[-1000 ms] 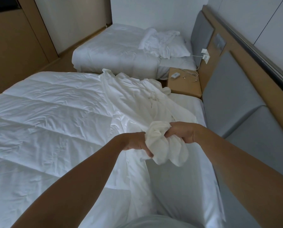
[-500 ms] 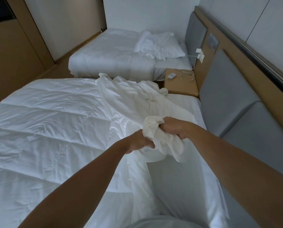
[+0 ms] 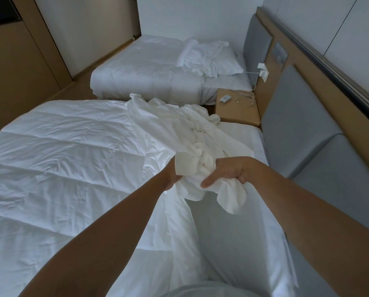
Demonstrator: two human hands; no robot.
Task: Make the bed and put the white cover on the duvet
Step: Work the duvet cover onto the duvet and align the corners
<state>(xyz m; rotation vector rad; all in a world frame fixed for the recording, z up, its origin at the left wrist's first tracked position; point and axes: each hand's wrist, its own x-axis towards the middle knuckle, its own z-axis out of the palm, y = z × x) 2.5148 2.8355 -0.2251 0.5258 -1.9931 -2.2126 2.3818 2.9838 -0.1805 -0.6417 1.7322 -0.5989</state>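
1. White and thin, the crumpled fabric duvet cover [image 3: 179, 129] trails across the near bed [image 3: 239, 232] from its far edge to the hands, partly lying on the quilted white duvet [image 3: 61, 157] spread flat to the left.
2. Both hands hold one bunch of it: the left hand [image 3: 170, 175] is half hidden behind cloth, and the right hand [image 3: 228, 170] is just beside it, fingers [image 3: 209, 183] closed in the folds, forefinger straight.
3. This looks like a hunt for a corner or the opening. Feed one hem through hand over hand rather than tugging the heap.
4. Lift the cloth clear, so the duvet is not dragged askew.
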